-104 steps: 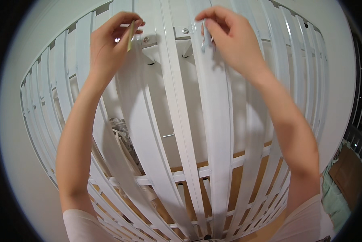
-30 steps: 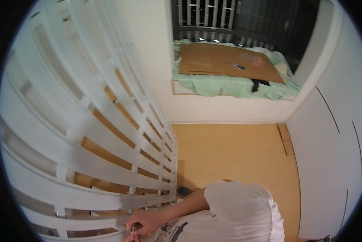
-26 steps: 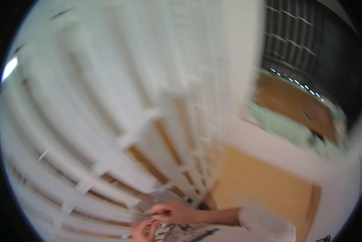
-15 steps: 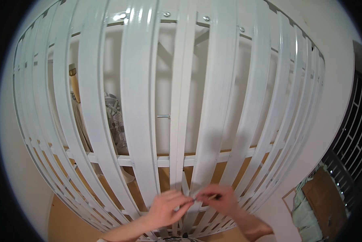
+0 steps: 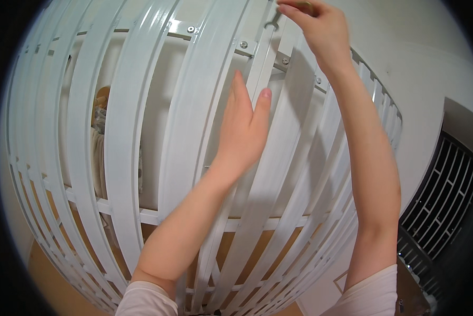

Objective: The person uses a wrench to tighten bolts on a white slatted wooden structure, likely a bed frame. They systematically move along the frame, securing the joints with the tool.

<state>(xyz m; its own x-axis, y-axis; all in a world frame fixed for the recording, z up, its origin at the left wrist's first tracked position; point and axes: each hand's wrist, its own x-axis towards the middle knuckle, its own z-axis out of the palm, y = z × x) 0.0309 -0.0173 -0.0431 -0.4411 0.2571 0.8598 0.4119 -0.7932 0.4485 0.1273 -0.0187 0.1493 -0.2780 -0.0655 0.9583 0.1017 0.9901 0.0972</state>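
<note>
Spanner (image 5: 271,25), small, grey, open-ended by its look: was held near the upper edge of the white slatted frame (image 5: 194,105), before the central rail (image 5: 260,66). Right hand (image 5: 326,34): fingers clamped on the spanner's upper end, apparently to leave its hooked head free. Left hand (image 5: 241,126): empty, thumb and fingers apart, at the rail, perhaps for steadying; contact could not be told. Yellowish piece (image 5: 306,7) in the right hand: partly hidden, nature unclear. Cloth (image 5: 98,163): stood behind slats, mostly covered.
</note>
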